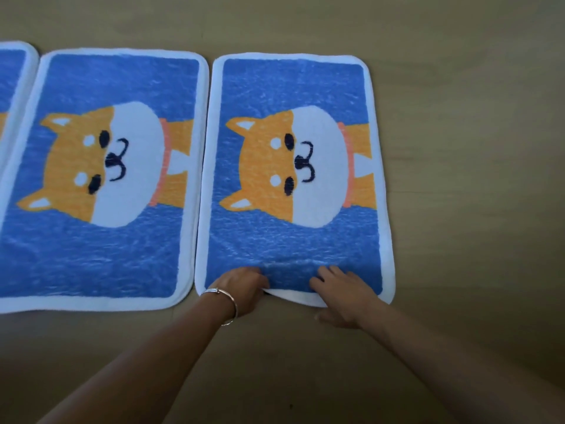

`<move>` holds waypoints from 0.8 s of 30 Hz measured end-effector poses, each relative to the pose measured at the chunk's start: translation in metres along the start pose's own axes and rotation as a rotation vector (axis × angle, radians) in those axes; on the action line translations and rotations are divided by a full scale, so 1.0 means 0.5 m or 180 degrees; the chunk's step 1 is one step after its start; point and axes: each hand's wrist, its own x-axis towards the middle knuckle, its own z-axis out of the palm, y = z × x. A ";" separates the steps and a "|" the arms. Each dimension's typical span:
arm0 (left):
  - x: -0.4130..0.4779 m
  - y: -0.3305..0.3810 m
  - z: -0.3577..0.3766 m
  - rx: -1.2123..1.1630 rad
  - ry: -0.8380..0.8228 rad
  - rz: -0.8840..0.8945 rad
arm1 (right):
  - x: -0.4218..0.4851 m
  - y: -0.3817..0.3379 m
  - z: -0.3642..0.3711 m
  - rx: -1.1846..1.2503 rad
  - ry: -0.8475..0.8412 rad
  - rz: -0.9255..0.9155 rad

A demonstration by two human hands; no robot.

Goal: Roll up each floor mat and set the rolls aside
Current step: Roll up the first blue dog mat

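Observation:
Three blue floor mats with white borders and an orange-and-white dog face lie side by side on the floor. The right mat (293,240) is the one under my hands. Its near edge is lifted slightly off the floor between them. My left hand (241,286), with a silver bracelet on the wrist, grips that edge at its left part. My right hand (339,292) grips the same edge further right, fingers on the blue pile and thumb below the white border. The middle mat (101,240) lies flat. Only a strip of the left mat (12,75) shows at the frame's edge.
The mats rest on a tan wooden floor (474,179). Bare floor stretches to the right of the right mat, beyond the far ends of the mats, and near me around my forearms.

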 end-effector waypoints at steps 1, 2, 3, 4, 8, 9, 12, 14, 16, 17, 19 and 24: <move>-0.001 -0.001 0.001 -0.0018 0.0042 -0.0019 | -0.004 0.001 0.006 0.0031 0.0099 -0.0033; -0.002 -0.001 0.001 -0.0017 0.0095 -0.0050 | -0.008 0.003 0.011 0.0156 0.0196 -0.0031; -0.002 0.000 -0.001 -0.0037 0.0155 -0.0098 | -0.011 0.008 0.014 0.0349 0.0299 0.0013; -0.001 0.001 -0.002 -0.0080 0.0217 -0.0161 | -0.012 0.014 0.012 0.0587 0.0344 0.0102; -0.008 0.008 0.003 0.0056 0.0399 -0.0259 | -0.003 0.037 -0.007 0.1026 0.0511 0.0291; -0.009 0.011 0.002 0.0214 0.0438 -0.0252 | -0.001 0.038 -0.009 0.0870 0.0628 0.0243; -0.005 0.020 -0.001 0.0708 0.0480 -0.0199 | 0.004 0.033 -0.001 0.0275 0.0936 -0.0016; -0.004 0.026 0.003 0.0855 0.0579 -0.0101 | 0.004 0.034 0.008 -0.0015 0.0909 -0.0079; -0.005 0.027 0.011 0.1124 0.0849 0.0090 | -0.002 0.036 0.017 -0.0205 0.0956 -0.0072; -0.005 0.024 0.021 0.1312 0.0998 0.0134 | -0.004 0.036 0.023 -0.0307 0.1001 -0.0074; -0.005 0.029 0.040 0.1533 0.1040 0.0127 | -0.007 0.033 0.030 -0.0587 0.1196 -0.0100; 0.006 0.069 0.072 0.1901 0.1103 -0.0150 | -0.002 0.024 0.033 -0.0808 0.1496 0.0095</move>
